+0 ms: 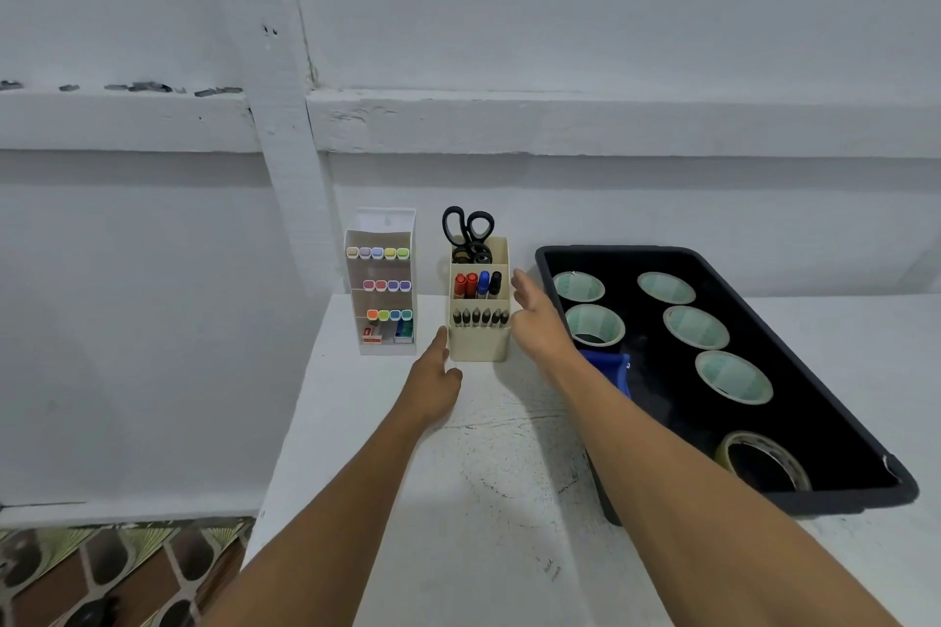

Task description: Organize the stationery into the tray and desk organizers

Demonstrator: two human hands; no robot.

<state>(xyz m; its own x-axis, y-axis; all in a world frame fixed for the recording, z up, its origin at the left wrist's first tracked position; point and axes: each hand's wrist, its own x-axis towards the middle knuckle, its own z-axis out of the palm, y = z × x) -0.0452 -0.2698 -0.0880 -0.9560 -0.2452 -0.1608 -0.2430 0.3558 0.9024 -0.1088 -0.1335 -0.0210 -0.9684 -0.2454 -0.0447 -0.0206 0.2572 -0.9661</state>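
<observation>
White walls with a ledge back a white table [473, 484], and patterned floor shows at lower left. At the table's far edge stand two organizers. A white organizer [383, 280] holds three rows of pastel and bright highlighters [378, 253], with small boxes in its lowest slot. Just right of it, a beige organizer [479, 336] has three stepped compartments: black scissors [467, 232] upright in the back one, red, blue and black markers [477, 284] in the middle, and a row of dark-tipped pens [480, 317] in front.

Both bare hands flank the beige organizer. The left hand [435, 379] lies low at its lower-left corner, fingers extended with a fingertip touching or nearly touching the side; it holds nothing. The right hand [534, 316] is beside the right wall, fingers loosely spread and empty; whether it touches the wall is unclear.

To the right sits a black tray [865, 428], angled on the table. Inside are five pale green tape rolls [696, 327] lying flat, a yellowish tape roll [764, 461] at the near end, and a blue object [608, 369] partly hidden behind the right forearm.
</observation>
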